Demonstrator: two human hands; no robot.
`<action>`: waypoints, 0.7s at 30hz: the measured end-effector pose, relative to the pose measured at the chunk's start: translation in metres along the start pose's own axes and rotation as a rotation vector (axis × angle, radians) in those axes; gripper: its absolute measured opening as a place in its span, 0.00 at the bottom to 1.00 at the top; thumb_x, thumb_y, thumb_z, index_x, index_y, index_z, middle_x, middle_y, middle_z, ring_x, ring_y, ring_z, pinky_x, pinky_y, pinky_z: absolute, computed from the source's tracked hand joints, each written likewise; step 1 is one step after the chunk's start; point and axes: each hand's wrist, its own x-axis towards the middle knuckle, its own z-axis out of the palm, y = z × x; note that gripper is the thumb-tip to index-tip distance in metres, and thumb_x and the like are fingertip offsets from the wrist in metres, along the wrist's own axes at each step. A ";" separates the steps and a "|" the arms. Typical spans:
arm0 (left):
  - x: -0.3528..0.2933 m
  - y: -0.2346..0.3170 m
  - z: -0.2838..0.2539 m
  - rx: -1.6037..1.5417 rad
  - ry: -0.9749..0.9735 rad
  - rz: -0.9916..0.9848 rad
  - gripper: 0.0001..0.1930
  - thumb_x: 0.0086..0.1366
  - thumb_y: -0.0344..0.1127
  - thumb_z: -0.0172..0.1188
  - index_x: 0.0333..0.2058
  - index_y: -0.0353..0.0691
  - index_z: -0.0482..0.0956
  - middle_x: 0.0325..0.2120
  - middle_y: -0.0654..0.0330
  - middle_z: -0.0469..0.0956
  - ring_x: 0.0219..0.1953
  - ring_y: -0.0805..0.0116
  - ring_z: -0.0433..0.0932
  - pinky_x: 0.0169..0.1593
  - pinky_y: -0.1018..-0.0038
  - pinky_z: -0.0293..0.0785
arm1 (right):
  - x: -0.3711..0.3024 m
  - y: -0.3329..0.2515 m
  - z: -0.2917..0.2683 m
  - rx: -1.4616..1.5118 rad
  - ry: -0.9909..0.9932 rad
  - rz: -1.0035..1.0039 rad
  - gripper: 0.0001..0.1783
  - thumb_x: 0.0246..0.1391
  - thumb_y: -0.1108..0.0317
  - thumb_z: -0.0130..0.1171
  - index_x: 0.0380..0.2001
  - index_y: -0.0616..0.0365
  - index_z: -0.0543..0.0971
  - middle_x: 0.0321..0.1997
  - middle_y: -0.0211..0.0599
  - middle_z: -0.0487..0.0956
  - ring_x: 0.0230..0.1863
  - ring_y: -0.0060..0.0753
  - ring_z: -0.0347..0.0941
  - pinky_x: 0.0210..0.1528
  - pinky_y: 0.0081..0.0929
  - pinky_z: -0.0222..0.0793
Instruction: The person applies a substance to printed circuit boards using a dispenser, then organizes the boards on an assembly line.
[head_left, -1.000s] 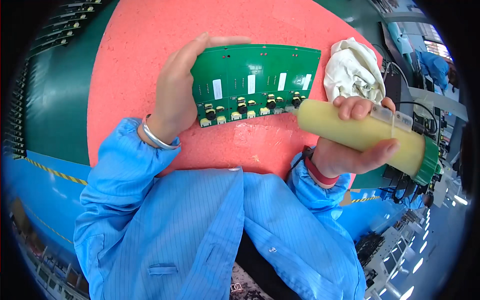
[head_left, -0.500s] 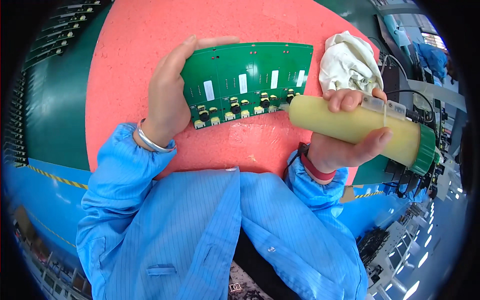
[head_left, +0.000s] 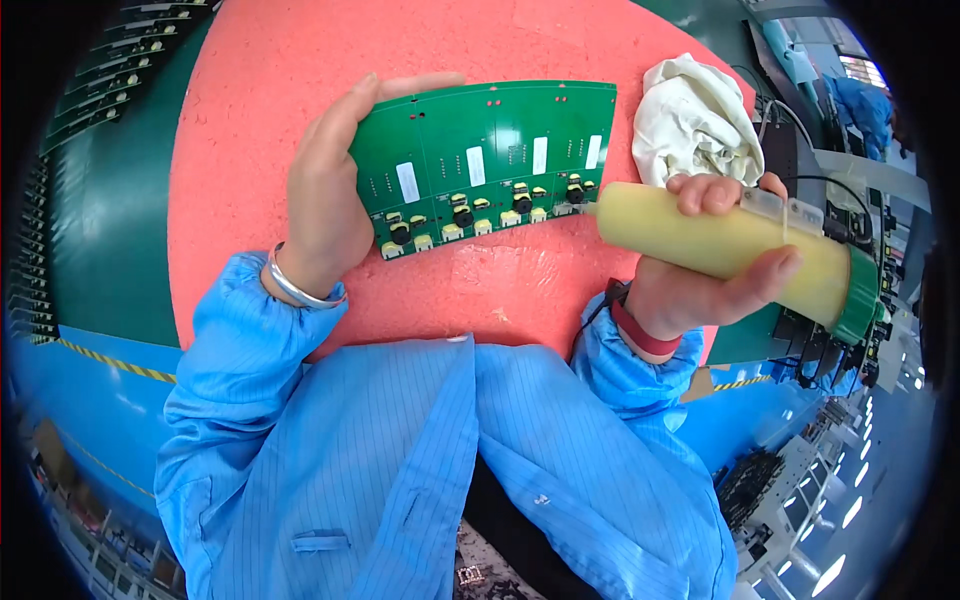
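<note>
A green circuit board (head_left: pixel 450 140) with white labels is tilted up above the pink mat. Yellow and black components line its lower edge. Gripping the board by its left edge is my left hand (head_left: pixel 330 180), fingers behind the top edge. My right hand (head_left: pixel 690 290) is wrapped round a thick glue dispenser tube (head_left: pixel 680 225), filled with something pale yellow and closed by a green cap at its far right end. The tube's narrow tip points left and meets the components at the board's lower right corner; whether it touches them I cannot tell.
A crumpled white cloth (head_left: pixel 695 125) lies on the pink mat (head_left: pixel 250 130) at the right. More boards stand in rows along the left side (head_left: pixel 115 85) on the green bench (head_left: pixel 115 230). Black cables (head_left: pixel 845 190) and equipment crowd the right edge.
The tube in my right hand has shifted slightly right, its tip still by the board's right corner. The board and my left hand have moved a little left.
</note>
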 end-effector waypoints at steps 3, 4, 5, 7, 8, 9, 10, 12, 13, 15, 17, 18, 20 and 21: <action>0.000 -0.001 -0.001 -0.013 -0.010 -0.006 0.26 0.65 0.46 0.33 0.45 0.34 0.74 0.38 0.50 0.77 0.35 0.64 0.79 0.38 0.77 0.75 | -0.001 0.002 0.003 -0.005 -0.001 0.024 0.33 0.53 0.36 0.40 0.49 0.53 0.63 0.27 0.32 0.71 0.27 0.27 0.66 0.40 0.32 0.62; 0.000 -0.001 -0.002 -0.012 -0.012 -0.007 0.26 0.65 0.46 0.33 0.45 0.34 0.74 0.38 0.50 0.77 0.35 0.64 0.79 0.38 0.77 0.75 | -0.001 0.002 0.003 -0.006 0.000 0.022 0.33 0.53 0.36 0.40 0.49 0.53 0.63 0.27 0.32 0.71 0.27 0.27 0.66 0.40 0.32 0.62; 0.000 0.000 -0.002 -0.015 -0.012 -0.008 0.26 0.65 0.46 0.33 0.45 0.34 0.74 0.38 0.49 0.77 0.35 0.64 0.79 0.38 0.77 0.75 | -0.001 0.002 0.004 -0.005 0.001 0.023 0.33 0.53 0.36 0.40 0.49 0.53 0.63 0.27 0.32 0.71 0.27 0.27 0.66 0.40 0.32 0.62; 0.000 0.000 -0.002 -0.020 -0.013 -0.010 0.26 0.65 0.46 0.33 0.46 0.34 0.74 0.38 0.49 0.77 0.35 0.64 0.79 0.39 0.77 0.75 | -0.002 0.002 0.004 -0.002 0.002 0.024 0.33 0.53 0.36 0.40 0.49 0.53 0.63 0.28 0.32 0.71 0.28 0.27 0.67 0.40 0.33 0.62; 0.000 0.000 -0.002 -0.022 -0.013 -0.012 0.26 0.65 0.46 0.32 0.46 0.34 0.74 0.39 0.49 0.77 0.35 0.64 0.79 0.39 0.77 0.74 | -0.002 0.002 0.004 -0.001 0.002 0.025 0.33 0.53 0.36 0.40 0.49 0.53 0.63 0.28 0.32 0.71 0.28 0.28 0.67 0.40 0.33 0.62; 0.000 0.001 -0.002 -0.022 -0.015 -0.011 0.26 0.65 0.46 0.32 0.46 0.34 0.74 0.39 0.49 0.77 0.35 0.64 0.79 0.39 0.77 0.74 | -0.002 0.002 0.004 -0.001 0.003 0.023 0.33 0.53 0.36 0.40 0.49 0.53 0.63 0.28 0.32 0.71 0.28 0.28 0.67 0.40 0.33 0.62; 0.000 0.001 -0.002 -0.020 -0.015 -0.018 0.26 0.65 0.46 0.32 0.46 0.34 0.73 0.39 0.49 0.77 0.36 0.64 0.79 0.39 0.77 0.74 | -0.002 0.001 0.004 -0.007 0.005 0.015 0.33 0.53 0.37 0.40 0.49 0.53 0.63 0.28 0.32 0.71 0.28 0.28 0.67 0.40 0.33 0.62; -0.001 0.003 -0.002 -0.018 -0.014 -0.031 0.26 0.65 0.45 0.32 0.46 0.33 0.73 0.39 0.49 0.76 0.36 0.64 0.78 0.40 0.77 0.74 | -0.002 0.001 0.004 -0.020 0.010 -0.003 0.33 0.53 0.37 0.40 0.49 0.53 0.63 0.28 0.32 0.71 0.28 0.28 0.67 0.40 0.33 0.62; -0.001 0.003 -0.001 -0.017 -0.013 -0.038 0.26 0.65 0.45 0.32 0.47 0.33 0.73 0.40 0.49 0.76 0.36 0.64 0.78 0.40 0.77 0.74 | -0.002 0.001 0.004 -0.026 0.012 -0.011 0.33 0.53 0.37 0.40 0.49 0.53 0.63 0.28 0.32 0.71 0.28 0.28 0.67 0.40 0.33 0.62; -0.002 0.004 -0.001 -0.022 -0.014 -0.040 0.26 0.65 0.45 0.32 0.47 0.33 0.73 0.40 0.49 0.76 0.36 0.64 0.78 0.40 0.77 0.74 | -0.003 0.000 0.004 -0.037 0.008 -0.019 0.32 0.53 0.37 0.40 0.49 0.53 0.63 0.28 0.32 0.71 0.28 0.28 0.67 0.40 0.33 0.63; -0.002 0.004 0.000 -0.032 -0.013 -0.043 0.26 0.65 0.45 0.32 0.47 0.33 0.73 0.40 0.49 0.76 0.37 0.64 0.78 0.41 0.77 0.74 | -0.003 -0.001 0.004 -0.058 -0.001 -0.032 0.32 0.53 0.37 0.40 0.49 0.53 0.63 0.28 0.32 0.71 0.27 0.28 0.67 0.40 0.33 0.63; -0.002 0.005 0.001 -0.037 -0.012 -0.045 0.26 0.65 0.45 0.32 0.47 0.32 0.73 0.40 0.49 0.76 0.37 0.64 0.78 0.41 0.77 0.74 | -0.003 -0.001 0.004 -0.069 -0.006 -0.038 0.32 0.53 0.37 0.40 0.49 0.53 0.63 0.28 0.32 0.71 0.27 0.28 0.66 0.40 0.33 0.63; -0.001 0.005 -0.001 -0.039 -0.014 -0.043 0.26 0.65 0.46 0.32 0.47 0.32 0.73 0.40 0.49 0.76 0.37 0.64 0.78 0.41 0.76 0.73 | -0.002 -0.003 -0.001 -0.055 -0.007 -0.032 0.32 0.53 0.38 0.40 0.49 0.53 0.63 0.28 0.32 0.71 0.27 0.27 0.66 0.40 0.33 0.63; -0.001 0.005 -0.002 -0.040 -0.016 -0.042 0.26 0.65 0.46 0.32 0.47 0.32 0.73 0.40 0.49 0.76 0.37 0.64 0.78 0.41 0.76 0.73 | -0.001 -0.005 -0.004 -0.043 -0.008 -0.027 0.32 0.53 0.38 0.40 0.49 0.53 0.63 0.28 0.32 0.71 0.27 0.27 0.66 0.39 0.32 0.63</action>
